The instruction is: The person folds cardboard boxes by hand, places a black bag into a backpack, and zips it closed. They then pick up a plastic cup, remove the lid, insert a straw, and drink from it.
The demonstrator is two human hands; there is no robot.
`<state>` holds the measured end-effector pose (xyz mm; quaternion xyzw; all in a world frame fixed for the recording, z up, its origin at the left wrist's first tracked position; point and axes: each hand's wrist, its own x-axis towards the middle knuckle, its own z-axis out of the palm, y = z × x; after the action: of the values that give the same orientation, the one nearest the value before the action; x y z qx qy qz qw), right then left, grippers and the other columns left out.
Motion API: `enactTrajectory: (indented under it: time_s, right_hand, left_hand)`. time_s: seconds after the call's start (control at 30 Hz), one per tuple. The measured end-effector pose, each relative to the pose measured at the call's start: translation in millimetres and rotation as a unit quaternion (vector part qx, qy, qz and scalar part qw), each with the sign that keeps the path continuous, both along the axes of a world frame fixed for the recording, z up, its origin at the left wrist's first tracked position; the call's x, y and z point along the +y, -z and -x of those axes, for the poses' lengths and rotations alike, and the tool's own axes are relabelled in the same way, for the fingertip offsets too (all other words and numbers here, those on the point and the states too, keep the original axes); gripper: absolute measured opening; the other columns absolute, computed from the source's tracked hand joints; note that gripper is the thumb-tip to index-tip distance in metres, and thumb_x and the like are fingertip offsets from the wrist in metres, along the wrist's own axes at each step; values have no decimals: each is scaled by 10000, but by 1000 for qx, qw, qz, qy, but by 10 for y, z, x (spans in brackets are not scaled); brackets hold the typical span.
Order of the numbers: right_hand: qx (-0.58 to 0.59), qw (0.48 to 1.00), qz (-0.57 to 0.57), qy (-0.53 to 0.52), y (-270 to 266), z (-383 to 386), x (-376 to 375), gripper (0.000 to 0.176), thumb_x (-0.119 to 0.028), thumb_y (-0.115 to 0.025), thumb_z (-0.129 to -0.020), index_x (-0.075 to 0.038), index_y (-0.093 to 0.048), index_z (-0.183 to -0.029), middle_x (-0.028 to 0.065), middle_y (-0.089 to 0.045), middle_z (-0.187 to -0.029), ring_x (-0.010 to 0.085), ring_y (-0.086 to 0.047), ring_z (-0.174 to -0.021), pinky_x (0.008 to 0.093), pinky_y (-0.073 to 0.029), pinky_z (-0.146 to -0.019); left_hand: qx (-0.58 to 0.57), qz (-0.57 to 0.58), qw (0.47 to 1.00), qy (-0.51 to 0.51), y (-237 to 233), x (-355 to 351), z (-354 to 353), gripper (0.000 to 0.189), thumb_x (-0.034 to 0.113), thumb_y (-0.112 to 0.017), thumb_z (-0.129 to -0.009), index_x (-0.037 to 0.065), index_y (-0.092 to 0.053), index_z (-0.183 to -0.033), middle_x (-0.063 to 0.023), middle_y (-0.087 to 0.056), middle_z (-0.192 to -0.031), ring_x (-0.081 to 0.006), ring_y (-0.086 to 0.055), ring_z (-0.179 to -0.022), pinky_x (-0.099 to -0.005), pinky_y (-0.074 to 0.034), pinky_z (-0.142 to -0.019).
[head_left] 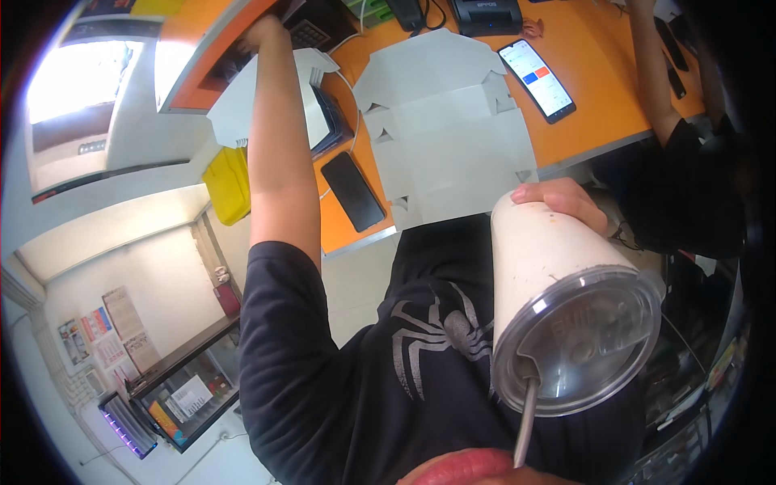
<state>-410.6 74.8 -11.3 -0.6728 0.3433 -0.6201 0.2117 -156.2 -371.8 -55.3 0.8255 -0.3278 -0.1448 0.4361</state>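
Observation:
My right hand (pixel 562 200) is wrapped round the lower part of a white tumbler (pixel 537 242), which is tipped toward me. Its clear lid (pixel 578 339) faces the camera, and a metal straw (pixel 527 420) runs from it to my mouth. At the upper left my left arm stretches away over the table, and my left hand (pixel 265 34) is beside a dark box-like thing with keys (pixel 311 34), under an orange-edged panel. Its fingers are mostly hidden there. Between my arms an unfolded white cardboard box (pixel 444 121) lies flat on the orange table (pixel 586 61).
A dark phone (pixel 353 191) lies left of the cardboard, a lit phone (pixel 537 81) right of it. Another white cardboard piece (pixel 230 105) and a yellow thing (pixel 227 186) are by my left arm. A black device (pixel 487 14) stands behind. Another person's arm (pixel 653 81) is at right.

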Motion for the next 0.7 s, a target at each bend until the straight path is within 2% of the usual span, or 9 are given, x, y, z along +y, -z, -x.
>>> enactTrajectory:
  time_s: [0.2,0.23,0.33,0.43,0.53,0.57,0.63,0.67,0.7]
  right_hand:
    - [-3,1000,13,-13,46,-2,-28,492,-73,-730,-740,-16,-487,-1164,192,-640,-907,225,-637,-754,280,-522,-632]
    - [-2,1000,14,-13,40,-5,-26,495,-72,-731,-738,-17,-487,-1165,190,-640,-908,224,-637,-754,279,-522,-632]
    - [-3,1000,16,-13,50,-4,-27,505,-69,-736,-733,-20,-485,-1169,186,-640,-907,221,-637,-755,279,-523,-634]
    - [1,1000,16,-15,45,3,-30,511,-69,-739,-729,-25,-485,-1170,182,-640,-912,220,-637,-761,278,-524,-640]
    - [4,1000,1,-10,-13,-21,-14,514,-69,-741,-727,-33,-486,-1172,177,-640,-918,218,-636,-769,277,-523,-647]
    - [5,1000,2,-13,-6,-19,-18,516,-70,-742,-726,-35,-486,-1173,177,-640,-921,217,-636,-770,277,-523,-650]
    - [6,1000,4,-19,13,-16,-28,519,-71,-744,-725,-38,-486,-1175,175,-640,-926,217,-635,-774,277,-522,-654]
    - [5,1000,3,-22,13,-19,-35,521,-71,-744,-725,-39,-486,-1175,175,-640,-928,217,-635,-775,277,-522,-656]
    - [1,1000,1,-24,2,-28,-47,521,-71,-745,-725,-39,-486,-1176,175,-639,-930,217,-635,-775,277,-521,-658]
  left_hand:
    - [29,115,993,19,122,-9,-81,1019,401,-697,-747,-109,-88,-1386,-325,-176,-1397,-404,-183,-1360,-476,-200,-1119]
    - [67,138,988,10,101,9,-91,1018,397,-697,-748,-109,-87,-1387,-327,-171,-1397,-401,-177,-1362,-478,-197,-1119]
    - [48,131,989,-51,355,-416,-185,1015,362,-700,-762,-123,-63,-1386,-328,-94,-1438,-389,-148,-1378,-478,-197,-1116]
    - [51,178,980,-75,452,-453,-147,927,264,-650,-826,-79,-22,-1417,-280,-93,-1488,-353,-148,-1396,-441,-195,-1123]
    - [-63,122,989,-63,462,-365,-132,862,314,-530,-849,-247,-90,-1333,-456,-69,-1403,-538,-150,-1339,-536,-238,-1084]
    - [-59,178,982,-27,486,-315,-96,734,218,-528,-778,-244,-210,-1251,-426,-206,-1322,-498,-264,-1256,-499,-272,-1058]
    - [-51,289,955,45,285,314,192,528,25,-525,-638,-239,-449,-1088,-367,-481,-1161,-416,-494,-1090,-424,-340,-1006]
    - [103,281,944,139,197,636,289,586,70,-543,-719,-165,-323,-1209,-316,-383,-1276,-374,-399,-1192,-411,-298,-1043]
    - [253,266,901,231,98,978,384,674,116,-562,-801,-90,-197,-1329,-265,-285,-1390,-331,-304,-1293,-397,-256,-1080]
